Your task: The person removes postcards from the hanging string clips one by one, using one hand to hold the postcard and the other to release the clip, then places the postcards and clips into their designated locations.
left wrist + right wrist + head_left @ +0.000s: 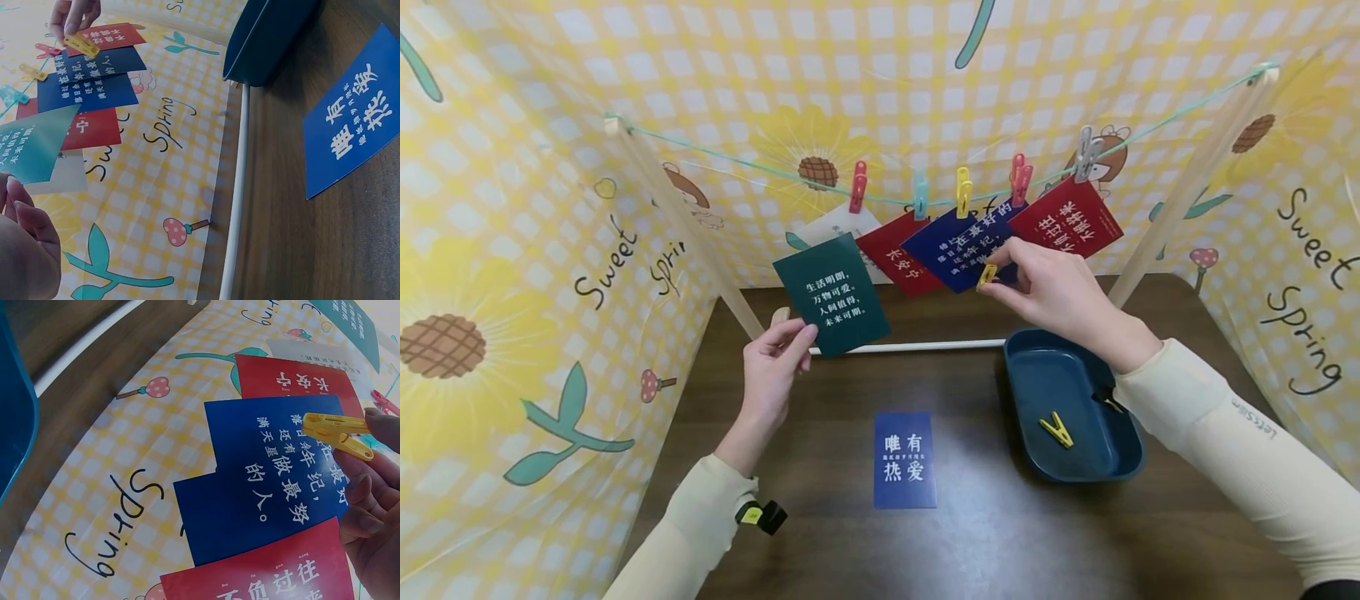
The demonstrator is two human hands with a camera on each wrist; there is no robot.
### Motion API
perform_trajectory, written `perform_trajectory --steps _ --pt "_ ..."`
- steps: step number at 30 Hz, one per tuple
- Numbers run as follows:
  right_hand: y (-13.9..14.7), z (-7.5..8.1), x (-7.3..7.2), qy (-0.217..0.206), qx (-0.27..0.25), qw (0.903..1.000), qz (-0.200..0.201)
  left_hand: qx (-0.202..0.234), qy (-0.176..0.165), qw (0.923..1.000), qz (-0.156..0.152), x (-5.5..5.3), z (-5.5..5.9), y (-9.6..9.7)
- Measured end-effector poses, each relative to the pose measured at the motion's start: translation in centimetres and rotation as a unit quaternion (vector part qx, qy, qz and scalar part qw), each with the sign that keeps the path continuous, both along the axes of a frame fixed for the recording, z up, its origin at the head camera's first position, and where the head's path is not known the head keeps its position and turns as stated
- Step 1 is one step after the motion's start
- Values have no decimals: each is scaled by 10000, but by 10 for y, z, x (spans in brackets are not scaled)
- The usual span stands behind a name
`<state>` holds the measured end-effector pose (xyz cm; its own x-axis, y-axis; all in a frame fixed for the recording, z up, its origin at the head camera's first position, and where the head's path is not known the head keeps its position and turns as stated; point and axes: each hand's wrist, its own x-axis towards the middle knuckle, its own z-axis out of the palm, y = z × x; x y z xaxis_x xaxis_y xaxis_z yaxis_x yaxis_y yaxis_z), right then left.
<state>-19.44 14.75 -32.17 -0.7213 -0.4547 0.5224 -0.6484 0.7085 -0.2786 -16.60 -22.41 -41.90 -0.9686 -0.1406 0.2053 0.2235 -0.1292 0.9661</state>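
My left hand (778, 358) pinches a dark green card (833, 292) with white writing by its lower left corner, raised in front of the left part of the string. Between thumb and fingertips my right hand (1056, 287) holds a yellow clothespin (331, 430), in front of the hung blue cards (951, 250). Along the green string (722, 156), red, teal, yellow and grey clothespins hold a white card (827, 225), a red card (898, 254), the blue cards and another red card (1067, 218). The green card overlaps the white one in the head view.
A blue card (906, 460) lies on the brown table (820, 517). To its right stands a dark blue tray (1037, 467) with a yellow clothespin (1057, 430) and a black one inside. Wooden posts (688, 229) carry the string, and a white rod (925, 345) runs between them.
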Motion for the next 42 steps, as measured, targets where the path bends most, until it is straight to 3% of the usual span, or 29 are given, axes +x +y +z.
perform_trajectory --steps 22,34,42 --pt "19 -20 10 -197 23 9997 -115 -30 -156 9999 -7 5 -4 3" --pt "28 -31 10 250 -77 9992 304 10 -222 9998 11 6 -7 1" --pt "29 -36 10 310 -109 9987 387 72 -289 9996 -7 6 -9 1"
